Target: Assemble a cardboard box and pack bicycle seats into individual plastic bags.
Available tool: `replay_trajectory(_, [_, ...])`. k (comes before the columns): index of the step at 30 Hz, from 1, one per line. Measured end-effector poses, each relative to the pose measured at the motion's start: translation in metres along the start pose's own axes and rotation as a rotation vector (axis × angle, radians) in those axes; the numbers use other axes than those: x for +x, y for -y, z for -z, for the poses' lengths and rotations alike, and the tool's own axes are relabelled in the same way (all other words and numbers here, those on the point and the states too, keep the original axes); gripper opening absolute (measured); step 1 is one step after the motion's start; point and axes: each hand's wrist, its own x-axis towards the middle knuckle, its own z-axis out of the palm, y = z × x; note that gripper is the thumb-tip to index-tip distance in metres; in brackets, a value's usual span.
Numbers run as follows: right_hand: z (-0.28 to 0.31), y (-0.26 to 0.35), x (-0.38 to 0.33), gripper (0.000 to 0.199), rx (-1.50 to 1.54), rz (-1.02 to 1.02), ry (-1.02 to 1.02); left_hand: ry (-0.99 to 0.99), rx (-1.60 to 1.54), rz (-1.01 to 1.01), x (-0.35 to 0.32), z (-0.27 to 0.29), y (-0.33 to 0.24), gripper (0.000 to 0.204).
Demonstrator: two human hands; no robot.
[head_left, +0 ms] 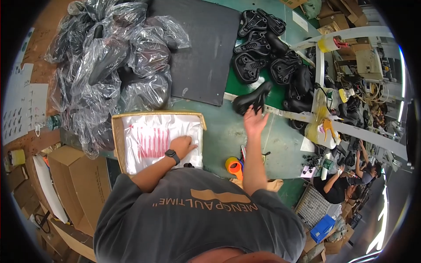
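Observation:
A cardboard box [115, 136] in front of me holds a stack of clear plastic bags [133, 131] with red print. My left hand [183, 147], with a dark watch at the wrist, rests on the right part of the stack. Its fingers are curled in, and whatever they may grip is hidden. To the right, a black bicycle saddle [252, 100] lies tilted by the metal rail of a green surface. My right hand [254, 122] is at its near edge, palm partly turned up and fingers spread, fingertips at the saddle.
Bagged saddles [105, 57] are heaped at the far left. A dark mat [201, 48] lies beside them. Several bare black saddles [252, 44] sit beyond the rail. An orange tape roll [234, 166] lies near my right forearm. Co-workers [335, 188] are at the right.

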Motion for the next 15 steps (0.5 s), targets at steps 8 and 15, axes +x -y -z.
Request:
replay_trajectory(8, [0.064,-0.111,-0.244,0.082,-0.658,-0.26,-0.249,-0.212,-0.257,0.021,-0.028,-0.024,0.013,0.021])
replay_trajectory(15, [0.138,-0.135,-0.271,0.137,-1.993,0.295,-0.332,-0.148,-1.394,0.535,-0.05,-0.03,0.031,0.024])
